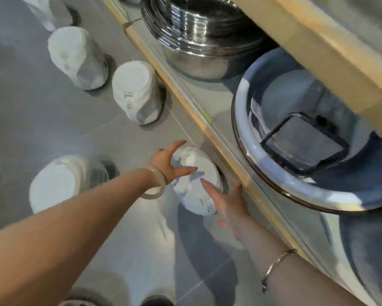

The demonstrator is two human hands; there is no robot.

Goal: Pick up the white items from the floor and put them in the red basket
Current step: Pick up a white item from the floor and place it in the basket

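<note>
1. Grey tiled floor (42,120), filling the left and near part of the view, with several wrapped white stacks standing on it.
2. Low shelf (210,122) with a pale wooden edge, running diagonally from far left to near right.
3. Blue-grey basin (258,173) on the shelf at right, with a dark flat rectangular object (302,149) lying inside it.
4. Nested steel bowls (196,40) on the shelf at the far end, beside the basin.
5. Four other white stacks in plastic wrap: one (55,184) near left, one (135,89) at centre beside the shelf edge, one (75,56) farther left, and one (42,12) at the far edge, partly cut off.
6. Wrapped white stack (194,180) on the floor, just beside the shelf edge, between the two hands.
7. Left hand (170,164), fingers spread and loosely curved against the far left side of that stack; a pale bangle (157,184) sits on the wrist.
8. Right hand (225,199), fingers extended, laid against the near right side of the same stack; a thin bracelet (278,266) circles the wrist.
9. Grip: neither hand clenches; both press on the stack with straight fingers.
</note>
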